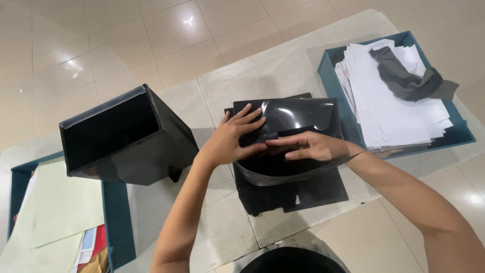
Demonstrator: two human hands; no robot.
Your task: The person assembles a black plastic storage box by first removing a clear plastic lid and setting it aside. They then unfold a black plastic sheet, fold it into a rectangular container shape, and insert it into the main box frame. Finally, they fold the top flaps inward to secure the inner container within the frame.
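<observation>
**A:** What do my hands have?

**B:** Your left hand (227, 141) lies flat, fingers spread, on a glossy black plastic sleeve (295, 119) atop a stack of black sheets (290, 194) mid-surface. Your right hand (310, 146) is tucked into the sleeve's open mouth; I cannot tell its grip.

**A:** So I'm mid-opening?

**B:** I judge so. Next calls for spreading the mouth wider without creasing. A black bin (126, 136) sits left; a teal tray of white papers (394, 96) right.
</observation>
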